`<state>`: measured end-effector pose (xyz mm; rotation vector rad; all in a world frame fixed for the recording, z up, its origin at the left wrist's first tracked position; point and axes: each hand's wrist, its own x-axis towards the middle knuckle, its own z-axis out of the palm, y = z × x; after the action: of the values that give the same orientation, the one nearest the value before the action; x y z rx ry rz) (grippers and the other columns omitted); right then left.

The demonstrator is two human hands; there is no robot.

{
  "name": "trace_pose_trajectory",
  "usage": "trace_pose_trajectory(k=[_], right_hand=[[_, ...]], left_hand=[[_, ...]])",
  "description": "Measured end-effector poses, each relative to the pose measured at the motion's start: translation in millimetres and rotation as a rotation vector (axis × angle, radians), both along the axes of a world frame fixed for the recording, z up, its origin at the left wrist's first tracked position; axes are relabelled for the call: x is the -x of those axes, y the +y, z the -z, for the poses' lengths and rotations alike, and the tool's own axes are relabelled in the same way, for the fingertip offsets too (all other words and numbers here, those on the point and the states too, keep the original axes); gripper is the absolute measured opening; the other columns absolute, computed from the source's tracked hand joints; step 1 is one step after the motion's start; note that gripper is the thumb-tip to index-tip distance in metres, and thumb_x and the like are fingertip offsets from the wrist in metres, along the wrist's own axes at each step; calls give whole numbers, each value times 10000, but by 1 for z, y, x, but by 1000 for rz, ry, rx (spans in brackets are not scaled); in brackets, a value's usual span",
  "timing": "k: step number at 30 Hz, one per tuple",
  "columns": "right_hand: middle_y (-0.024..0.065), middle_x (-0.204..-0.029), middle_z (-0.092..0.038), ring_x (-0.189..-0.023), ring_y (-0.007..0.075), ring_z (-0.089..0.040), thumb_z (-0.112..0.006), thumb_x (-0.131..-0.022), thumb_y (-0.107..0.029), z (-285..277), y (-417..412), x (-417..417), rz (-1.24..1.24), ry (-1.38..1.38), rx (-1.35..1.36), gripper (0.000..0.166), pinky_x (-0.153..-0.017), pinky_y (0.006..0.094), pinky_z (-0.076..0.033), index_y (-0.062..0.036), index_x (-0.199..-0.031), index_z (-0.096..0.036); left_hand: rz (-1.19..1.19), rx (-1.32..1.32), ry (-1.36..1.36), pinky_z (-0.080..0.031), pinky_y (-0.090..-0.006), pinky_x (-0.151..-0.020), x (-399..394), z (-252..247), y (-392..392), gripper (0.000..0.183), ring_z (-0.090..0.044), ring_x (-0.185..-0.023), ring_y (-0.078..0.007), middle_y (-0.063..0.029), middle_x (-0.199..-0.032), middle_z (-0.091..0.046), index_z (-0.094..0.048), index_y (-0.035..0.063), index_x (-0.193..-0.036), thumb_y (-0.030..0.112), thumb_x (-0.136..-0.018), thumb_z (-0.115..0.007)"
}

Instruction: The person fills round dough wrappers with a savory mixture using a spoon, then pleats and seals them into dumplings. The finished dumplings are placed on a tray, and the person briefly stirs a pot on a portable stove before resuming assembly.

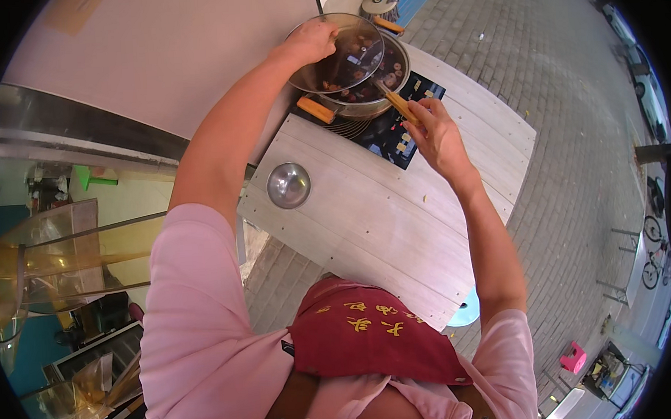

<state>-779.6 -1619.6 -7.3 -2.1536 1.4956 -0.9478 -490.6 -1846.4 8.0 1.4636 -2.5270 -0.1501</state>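
Observation:
My left hand point(313, 41) grips a round glass pot lid point(356, 69) with a metal rim, and the fingers cover where it is held. The lid overlaps the left part of a steel pot point(358, 108) with wooden side handles. Dark liquid with round slices and reddish pieces point(392, 75) shows in the pot, partly through the glass. My right hand point(437, 136) holds the wooden handle point(403, 108) of a utensil at the pot's near right side. Its metal shank reaches over the rim, and its head is hidden. Beneath the pot is a black electric cooktop point(398, 149).
A small steel bowl point(288, 185) rests on the pale plank table point(364, 219). A pinkish panel point(190, 52) borders the table's left side. A mop point(380, 3) stands behind the pot. Brick paving point(543, 159) runs along the right, and a blue stool point(466, 309) is partly under the table.

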Motion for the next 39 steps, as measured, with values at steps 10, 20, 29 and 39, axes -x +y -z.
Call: trace_pose_trajectory(k=[10,20,29,39], right_hand=[[182,-1164,-620,-907,381,-688,-723,-933,-122,0,0,-6,13,-45,-13,325,-798,436,-579,-30,-1238,-662],[201,-1119,-610,-906,393,-662,-692,-940,-84,8,-5,-12,-26,-21,45,296,-802,457,-562,-27,-1229,-666],[191,-1123,-614,-896,388,-669,-711,-936,-114,0,-7,-15,-23,-43,12,323,-792,451,-566,-29,-1243,-657],[195,-1185,-620,-932,394,-680,-737,-927,-163,4,-7,-15,-1,-18,7,388,-815,450,-571,-19,-1271,-628]], left_hand=[[-45,-48,-4,-522,-484,-952,3,29,-21,300,-651,-1095,-387,-194,-1107,-710,-675,55,-1113,157,-832,-669],[52,20,-115,-519,-474,-981,39,9,10,303,-641,-1114,-380,-210,-1164,-673,-680,56,-1159,134,-869,-642],[34,15,-96,-517,-475,-1000,41,18,-3,341,-636,-1150,-379,-203,-1164,-679,-672,85,-1220,160,-889,-641],[14,-5,-14,-500,-468,-1034,36,24,-4,376,-628,-1175,-374,-206,-1212,-675,-658,76,-1265,180,-906,-618]])
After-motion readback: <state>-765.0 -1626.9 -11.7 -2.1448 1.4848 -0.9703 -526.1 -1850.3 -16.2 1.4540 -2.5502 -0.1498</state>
